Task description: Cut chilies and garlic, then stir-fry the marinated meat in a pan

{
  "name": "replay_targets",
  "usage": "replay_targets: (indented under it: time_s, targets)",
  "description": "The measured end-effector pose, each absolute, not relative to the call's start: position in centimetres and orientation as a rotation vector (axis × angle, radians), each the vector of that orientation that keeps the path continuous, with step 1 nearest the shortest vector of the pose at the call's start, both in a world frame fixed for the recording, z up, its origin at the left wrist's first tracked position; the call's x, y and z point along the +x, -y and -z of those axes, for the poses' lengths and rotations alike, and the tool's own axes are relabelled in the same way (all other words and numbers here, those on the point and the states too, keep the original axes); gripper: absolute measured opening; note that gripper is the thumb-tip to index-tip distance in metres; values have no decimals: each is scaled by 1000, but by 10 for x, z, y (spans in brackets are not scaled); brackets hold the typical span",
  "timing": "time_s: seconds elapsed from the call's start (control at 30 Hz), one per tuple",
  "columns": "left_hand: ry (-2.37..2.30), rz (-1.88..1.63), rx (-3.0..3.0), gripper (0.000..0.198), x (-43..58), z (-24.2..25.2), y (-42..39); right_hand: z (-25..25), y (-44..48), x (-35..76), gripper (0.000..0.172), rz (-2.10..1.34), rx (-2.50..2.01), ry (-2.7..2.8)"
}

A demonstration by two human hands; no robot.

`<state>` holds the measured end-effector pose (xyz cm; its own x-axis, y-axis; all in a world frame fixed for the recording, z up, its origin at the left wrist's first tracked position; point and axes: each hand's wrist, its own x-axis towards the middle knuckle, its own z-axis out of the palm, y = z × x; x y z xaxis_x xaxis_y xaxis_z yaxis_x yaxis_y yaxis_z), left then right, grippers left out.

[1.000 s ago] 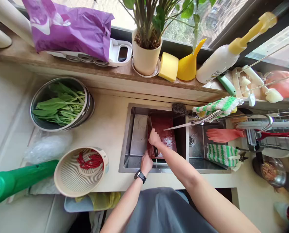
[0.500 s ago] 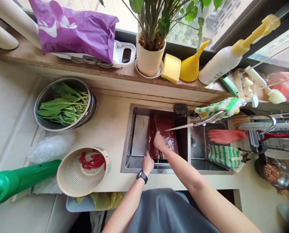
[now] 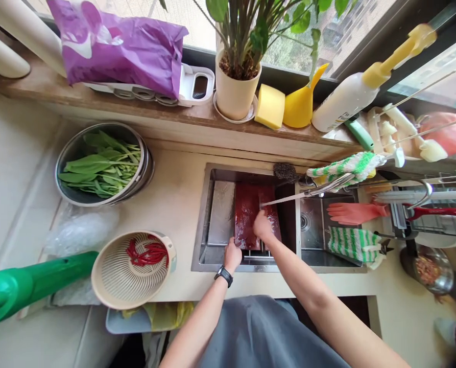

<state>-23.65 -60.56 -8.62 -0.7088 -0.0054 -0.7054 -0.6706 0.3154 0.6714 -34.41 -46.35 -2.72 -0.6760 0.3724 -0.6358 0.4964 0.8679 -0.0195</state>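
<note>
A red cutting board (image 3: 254, 217) stands tilted in the left basin of a stainless-steel double sink (image 3: 201, 225), with a steel tray (image 3: 220, 220) just beside it. The right hand (image 3: 263, 226) lies on the board's wet face, its fingers (image 3: 257, 219) open and flat. The left hand (image 3: 232, 255) sits at the board's near edge, but its fingers are hidden, so I cannot tell if they grip. A long-necked faucet (image 3: 289, 198) reaches over the board. On the tabletop (image 3: 182, 189) sit a colander of red chillies (image 3: 109, 278) and a steel bowl of greens (image 3: 97, 166).
</note>
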Motion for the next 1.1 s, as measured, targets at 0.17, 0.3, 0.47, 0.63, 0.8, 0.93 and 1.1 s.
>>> replay_targets:
  time_s: [0.17, 0.3, 0.47, 0.63, 0.8, 0.93, 1.1]
  targets:
    - [-1903, -1472, -684, 46, -237, 99, 606, 46, 524, -349, 46, 357, 476, -2395]
    - [-1951, -1511, -676, 44, -235, 105, 605, 20, 476, -342, 44, 316, 549, -2417]
    - [-1967, -1529, -634, 42, -233, 105, 604, 6, 431, -338, 45, 166, 768, -2383]
    - [-1903, -1534, -705, 41, -235, 103, 605, 41, 508, -341, 47, 270, 593, -2392]
    - [-1864, -1546, -720, 39, -236, 101, 606, 30, 507, -343, 45, 332, 529, -2418]
    - [-1952, -1583, -625, 33, -235, 99, 606, 1, 438, -343, 46, 210, 703, -2429]
    - [-1948, -1559, -651, 32, -234, 102, 605, 15, 455, -341, 46, 156, 729, -2387]
